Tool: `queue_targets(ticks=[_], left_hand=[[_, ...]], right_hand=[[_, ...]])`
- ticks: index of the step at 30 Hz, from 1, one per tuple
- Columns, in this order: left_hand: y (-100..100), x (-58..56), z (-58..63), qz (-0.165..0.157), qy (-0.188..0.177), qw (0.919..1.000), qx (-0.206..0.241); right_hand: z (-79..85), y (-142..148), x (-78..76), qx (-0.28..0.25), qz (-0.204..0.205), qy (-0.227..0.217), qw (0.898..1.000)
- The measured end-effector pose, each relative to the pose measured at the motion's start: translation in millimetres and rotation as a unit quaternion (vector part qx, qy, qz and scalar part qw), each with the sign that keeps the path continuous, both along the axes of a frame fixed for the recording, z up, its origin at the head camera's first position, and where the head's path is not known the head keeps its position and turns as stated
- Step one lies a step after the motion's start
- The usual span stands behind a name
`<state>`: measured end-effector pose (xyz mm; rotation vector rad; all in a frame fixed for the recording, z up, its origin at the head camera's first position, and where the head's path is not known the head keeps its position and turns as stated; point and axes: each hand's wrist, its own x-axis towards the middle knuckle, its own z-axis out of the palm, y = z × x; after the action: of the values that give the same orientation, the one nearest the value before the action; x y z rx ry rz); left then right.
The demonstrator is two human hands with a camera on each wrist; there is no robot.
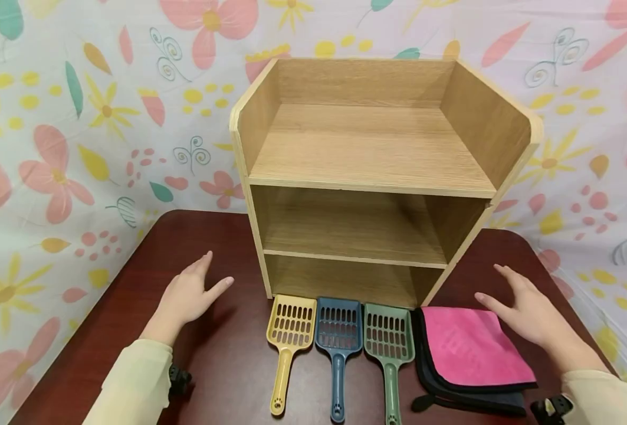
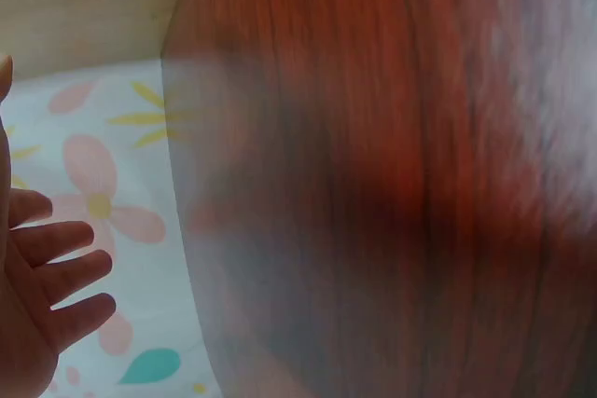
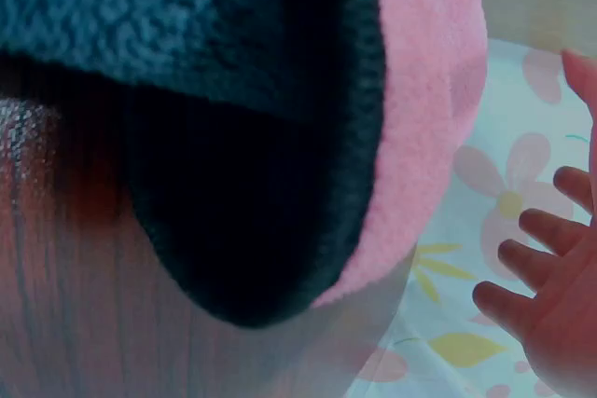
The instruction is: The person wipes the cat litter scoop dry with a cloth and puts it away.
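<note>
My left hand hovers over the table to the left of the shelf, fingers extended and holding nothing. On the other side, my right hand hangs above the folded pink cloth, also with straight fingers and nothing in them. Dark edging borders the cloth, and a dark blue layer shows beneath it. Three slotted litter scoops lie in a row, handles toward me: a yellow scoop, a blue scoop and a green scoop. Both wrist views show spread fingers at the frame edge.
A wooden shelf unit stands behind the scoops, with a raised back and sides on top and two compartments below. It rests on a dark red table. A flower-patterned curtain hangs behind and at both sides.
</note>
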<state>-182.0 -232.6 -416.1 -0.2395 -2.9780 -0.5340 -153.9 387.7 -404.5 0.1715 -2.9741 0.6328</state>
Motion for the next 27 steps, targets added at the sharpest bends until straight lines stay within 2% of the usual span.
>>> queue_targets(ticks=[5,16,21,27], left_hand=[[13,4.4,1.3,-0.006,-0.008,0.9997,0.02],[35,21.9,3.2,-0.01,-0.029,0.998,0.055],[44,27.5,0.4,-0.013,-0.038,0.9958,0.082],[58,36.0,-1.8,-0.011,-0.066,0.9899,0.126]], right_hand=[[-1.0,0,5.2,0.007,-0.001,-0.007,1.0],[-3.5,-7,8.2,0.0,0.006,-0.037,0.999],[-5.9,-9,10.6,-0.011,0.01,-0.056,0.998],[-8.6,-9,15.3,-0.014,0.02,-0.058,0.998]])
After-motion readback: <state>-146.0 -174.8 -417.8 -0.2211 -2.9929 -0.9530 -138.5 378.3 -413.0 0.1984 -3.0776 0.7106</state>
